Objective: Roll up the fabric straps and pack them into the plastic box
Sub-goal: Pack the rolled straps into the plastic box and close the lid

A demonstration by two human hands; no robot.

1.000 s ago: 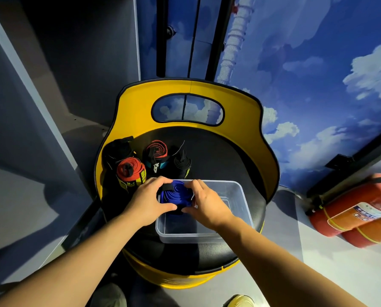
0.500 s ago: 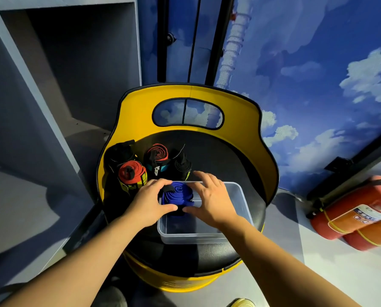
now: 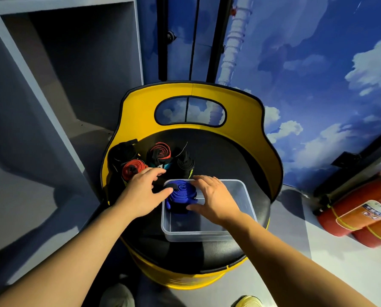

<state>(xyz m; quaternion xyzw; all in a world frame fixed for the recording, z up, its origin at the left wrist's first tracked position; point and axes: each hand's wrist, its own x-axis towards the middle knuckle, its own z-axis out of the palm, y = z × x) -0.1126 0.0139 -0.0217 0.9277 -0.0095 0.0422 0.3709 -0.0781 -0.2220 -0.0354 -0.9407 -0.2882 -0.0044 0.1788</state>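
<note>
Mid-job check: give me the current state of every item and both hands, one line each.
blue strap roll: rolled, standing in the box's far-left corner.
plastic box: open, no lid, otherwise empty.
left hand: fingers straight, thumb touching the blue roll.
right hand: fingers spread, thumb against the roll.
two red strap rolls: rolled, on the seat outside the box.
black strap rolls: rolled, on the seat, unpacked.

A big blue wall painted with white clouds stands behind a round yellow chair with a black seat. Grey shelves stand on the left. Two red fire extinguishers lie on the pale grey floor
</note>
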